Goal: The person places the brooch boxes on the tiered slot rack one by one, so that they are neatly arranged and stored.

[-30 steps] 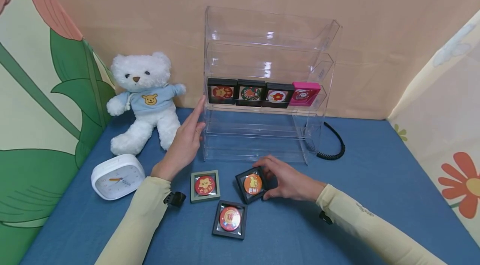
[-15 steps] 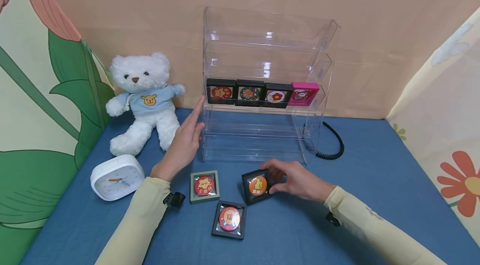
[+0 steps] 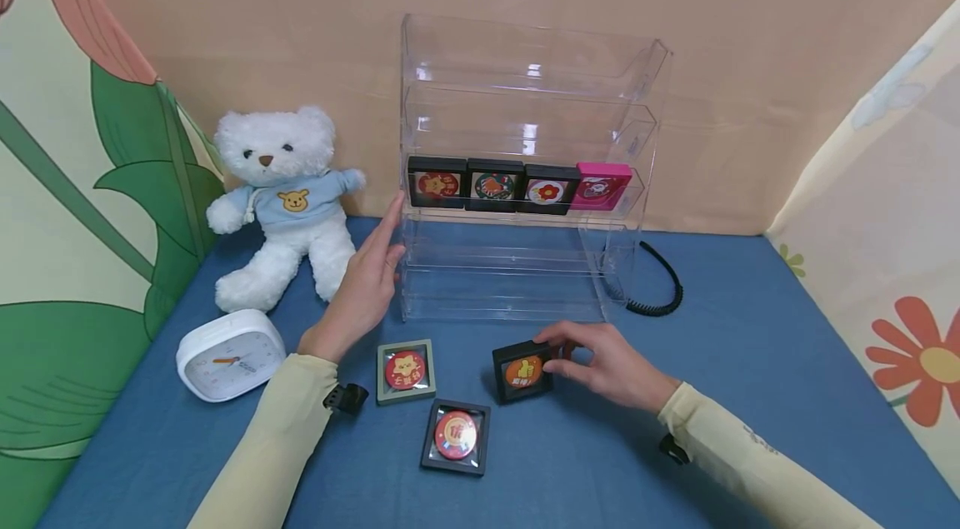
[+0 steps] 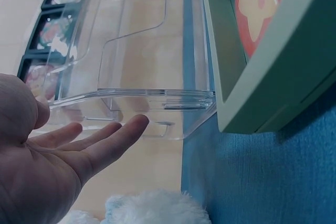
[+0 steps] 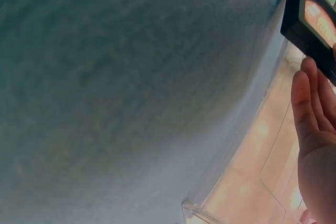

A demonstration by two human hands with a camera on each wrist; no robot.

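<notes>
My right hand (image 3: 611,364) pinches a small black framed badge (image 3: 522,372) with an orange thumbs-up design. This frame is tilted up in front of the clear acrylic display rack (image 3: 534,54). The right wrist view has the black framed badge (image 5: 297,22) at the fingertips of the right hand (image 5: 321,156). My left hand (image 3: 358,289) rests with straight fingers along the rack's left side. On the cloth lie a green framed badge (image 3: 406,371) with a red star design and a black framed badge (image 3: 455,436) with a red round design.
On the rack's middle shelf stand several framed badges, black (image 3: 494,185) and pink (image 3: 602,186). A white teddy bear (image 3: 288,200) and a white clock (image 3: 231,356) are at the left. A black coiled cord (image 3: 660,310) lies beside the rack's right side.
My right hand has moved slightly right with the black framed badge, which has tipped from nearly flat to more upright. The left hand stays against the rack.
</notes>
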